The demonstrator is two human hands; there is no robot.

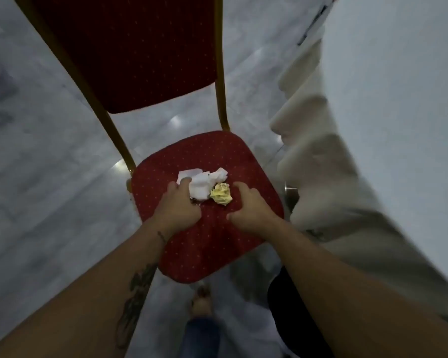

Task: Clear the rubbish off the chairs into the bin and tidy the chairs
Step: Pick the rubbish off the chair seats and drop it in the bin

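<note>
While left fingers (183,183) touch tissue (201,186), yellow wad (220,196) lies between hands.

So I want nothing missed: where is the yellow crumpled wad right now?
In the head view, the yellow wad lies mid-seat on the red chair, just right of the white tissues, between the left hand and right hand.

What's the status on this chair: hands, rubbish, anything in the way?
Left hand on the white tissue, grip unclear. Right hand open beside the yellow wad. Both scraps on the red seat. Nothing blocking; no bin in view.
</note>
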